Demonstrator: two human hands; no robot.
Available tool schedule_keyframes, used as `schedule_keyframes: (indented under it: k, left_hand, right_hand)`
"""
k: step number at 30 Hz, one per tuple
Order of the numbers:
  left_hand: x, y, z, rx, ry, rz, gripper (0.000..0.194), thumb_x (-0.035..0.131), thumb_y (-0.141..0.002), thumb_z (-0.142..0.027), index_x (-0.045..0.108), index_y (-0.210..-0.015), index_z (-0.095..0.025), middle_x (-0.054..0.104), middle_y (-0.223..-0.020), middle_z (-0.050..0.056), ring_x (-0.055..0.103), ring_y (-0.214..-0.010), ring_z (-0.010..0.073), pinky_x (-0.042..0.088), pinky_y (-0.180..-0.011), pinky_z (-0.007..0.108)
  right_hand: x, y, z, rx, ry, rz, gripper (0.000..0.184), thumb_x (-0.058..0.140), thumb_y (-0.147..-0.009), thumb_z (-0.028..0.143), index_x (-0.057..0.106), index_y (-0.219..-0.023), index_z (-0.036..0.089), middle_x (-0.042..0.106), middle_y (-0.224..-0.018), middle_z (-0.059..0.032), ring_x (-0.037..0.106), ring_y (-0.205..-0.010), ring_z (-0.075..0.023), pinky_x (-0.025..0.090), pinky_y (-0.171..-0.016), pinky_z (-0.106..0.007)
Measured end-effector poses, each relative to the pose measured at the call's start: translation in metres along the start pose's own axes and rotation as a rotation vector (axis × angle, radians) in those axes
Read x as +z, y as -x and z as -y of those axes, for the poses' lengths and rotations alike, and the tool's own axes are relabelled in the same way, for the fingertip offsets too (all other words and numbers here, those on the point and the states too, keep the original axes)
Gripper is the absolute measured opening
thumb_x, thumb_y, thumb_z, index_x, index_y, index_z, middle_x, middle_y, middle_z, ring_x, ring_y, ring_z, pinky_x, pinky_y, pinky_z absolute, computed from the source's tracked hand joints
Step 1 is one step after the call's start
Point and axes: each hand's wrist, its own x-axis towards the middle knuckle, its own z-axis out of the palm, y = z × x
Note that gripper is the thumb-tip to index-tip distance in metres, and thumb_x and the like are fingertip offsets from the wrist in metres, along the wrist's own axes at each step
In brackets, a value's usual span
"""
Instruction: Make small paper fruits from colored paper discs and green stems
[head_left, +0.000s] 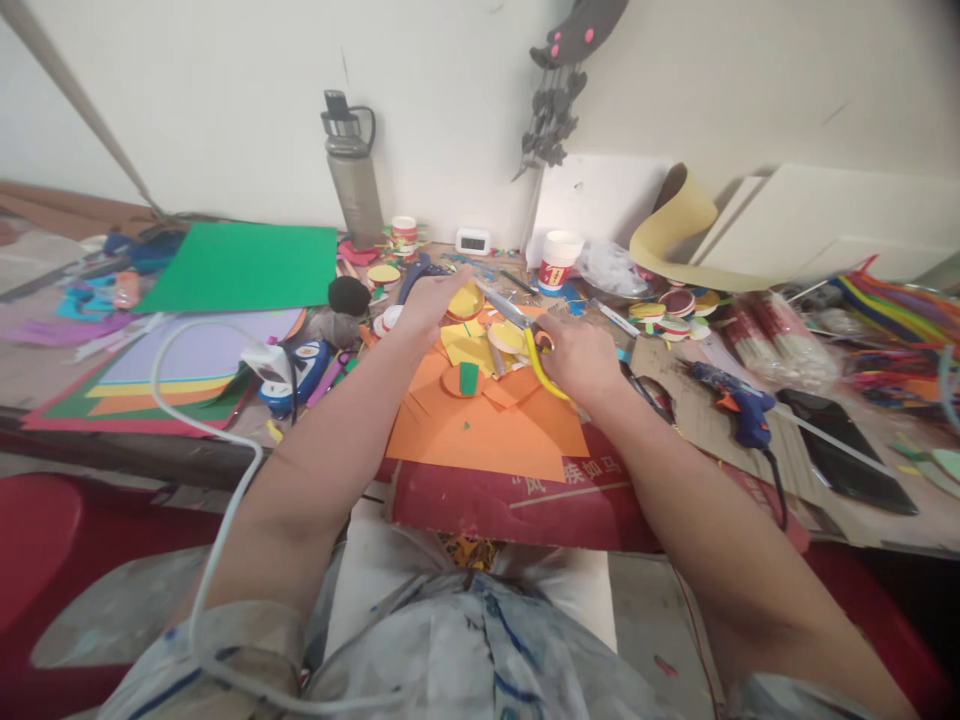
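Two hands (583, 352), one bottle (355, 190), one glue gun (739, 405) appear.

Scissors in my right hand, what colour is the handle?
The handle is yellow, in the head view.

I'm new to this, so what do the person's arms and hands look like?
The left hand and right hand are gloveless, the forearms bare. Pale sleeves stop above the forearms; the left one has blue marks, and a white cable crosses it.

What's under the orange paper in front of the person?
A red board with pale printed characters sticks out beyond the near edge of the orange paper. Anything else beneath the paper is covered and can't be seen.
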Motion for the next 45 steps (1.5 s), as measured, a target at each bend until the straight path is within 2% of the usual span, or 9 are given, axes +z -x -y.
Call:
schedule_keyframes:
  k: [7,15,22,29,31,35,37,41,45]
  left_hand:
    - [0.000,0.002,-0.003,-0.002,0.029,-0.010,0.029,0.091,-0.085,-0.041,0.075,-0.083,-0.016,0.081,-0.087,0.011,0.079,-0.090,0.0220,0.060,-0.083,0.031]
    - [-0.002,0.008,-0.009,0.017,0.056,-0.015,0.029,0.088,-0.087,-0.043,0.074,-0.085,-0.018,0.081,-0.088,0.007,0.078,-0.087,0.0185,0.060,-0.077,0.026]
    - [0.002,0.017,-0.011,-0.015,0.137,0.131,0.037,0.091,-0.084,-0.049,0.074,-0.100,-0.021,0.081,-0.101,0.006,0.077,-0.093,0.0172,0.061,-0.083,0.028]
    - [0.012,0.032,-0.011,-0.045,0.228,0.315,0.039,0.091,-0.083,-0.047,0.074,-0.105,-0.020,0.081,-0.105,0.006,0.078,-0.094,0.0181,0.066,-0.086,0.034]
    - [0.015,0.037,-0.011,-0.010,0.234,0.359,0.038,0.092,-0.082,-0.045,0.075,-0.107,-0.020,0.081,-0.107,0.006,0.079,-0.096,0.0189,0.066,-0.086,0.034]
    - [0.026,0.051,-0.013,0.067,0.219,0.375,0.037,0.095,-0.074,-0.042,0.078,-0.098,-0.020,0.081,-0.101,0.006,0.080,-0.102,0.0226,0.065,-0.089,0.036]
    - [0.031,0.058,-0.013,0.093,0.182,0.372,0.037,0.096,-0.071,-0.043,0.080,-0.097,-0.022,0.082,-0.103,0.006,0.079,-0.109,0.0246,0.064,-0.092,0.036]
    - [0.038,0.069,-0.010,0.139,0.042,0.393,0.036,0.096,-0.072,-0.049,0.085,-0.096,-0.025,0.084,-0.108,0.005,0.077,-0.113,0.0253,0.060,-0.097,0.035]
    - [0.037,0.068,-0.001,0.216,-0.062,0.421,0.033,0.093,-0.078,-0.051,0.088,-0.099,-0.027,0.085,-0.111,0.005,0.076,-0.111,0.0227,0.055,-0.103,0.033]
  right_hand:
    - [-0.002,0.000,0.003,0.014,0.015,0.030,0.037,0.048,-0.103,0.018,0.075,-0.128,0.021,0.082,-0.115,-0.0164,0.075,-0.099,-0.0318,0.041,-0.073,-0.035]
    - [0.001,-0.003,-0.003,0.118,-0.064,0.059,0.038,0.051,-0.105,0.027,0.075,-0.133,0.022,0.082,-0.114,-0.0190,0.077,-0.103,-0.0338,0.047,-0.079,-0.036]
    - [0.004,-0.008,-0.013,0.267,-0.151,0.051,0.046,0.048,-0.110,0.044,0.072,-0.139,0.018,0.081,-0.122,-0.0224,0.078,-0.115,-0.0379,0.051,-0.086,-0.040]
    - [0.019,-0.013,-0.018,0.197,-0.075,0.136,0.042,0.054,-0.104,0.029,0.068,-0.138,0.008,0.077,-0.125,-0.0274,0.073,-0.117,-0.0357,0.051,-0.096,-0.041]
    - [0.020,-0.013,-0.020,0.140,-0.065,0.076,0.041,0.053,-0.103,0.024,0.070,-0.136,0.007,0.074,-0.127,-0.0284,0.068,-0.121,-0.0373,0.048,-0.103,-0.046]
    - [0.013,-0.006,-0.019,0.019,-0.312,-0.303,0.043,0.042,-0.109,0.030,0.071,-0.136,0.013,0.069,-0.131,-0.0235,0.061,-0.125,-0.0352,0.048,-0.109,-0.050]
    - [0.006,-0.001,-0.016,-0.056,-0.460,-0.430,0.044,0.043,-0.111,0.037,0.070,-0.138,0.016,0.068,-0.133,-0.0213,0.062,-0.124,-0.0328,0.052,-0.108,-0.048]
    - [-0.001,0.003,-0.011,-0.134,-0.568,-0.475,0.039,0.051,-0.109,0.041,0.071,-0.137,0.022,0.070,-0.133,-0.0186,0.065,-0.122,-0.0314,0.055,-0.106,-0.048]
    - [0.002,0.001,-0.012,-0.148,-0.580,-0.495,0.034,0.045,-0.112,0.036,0.076,-0.110,0.021,0.075,-0.113,-0.0158,0.066,-0.113,-0.0290,0.053,-0.106,-0.045]
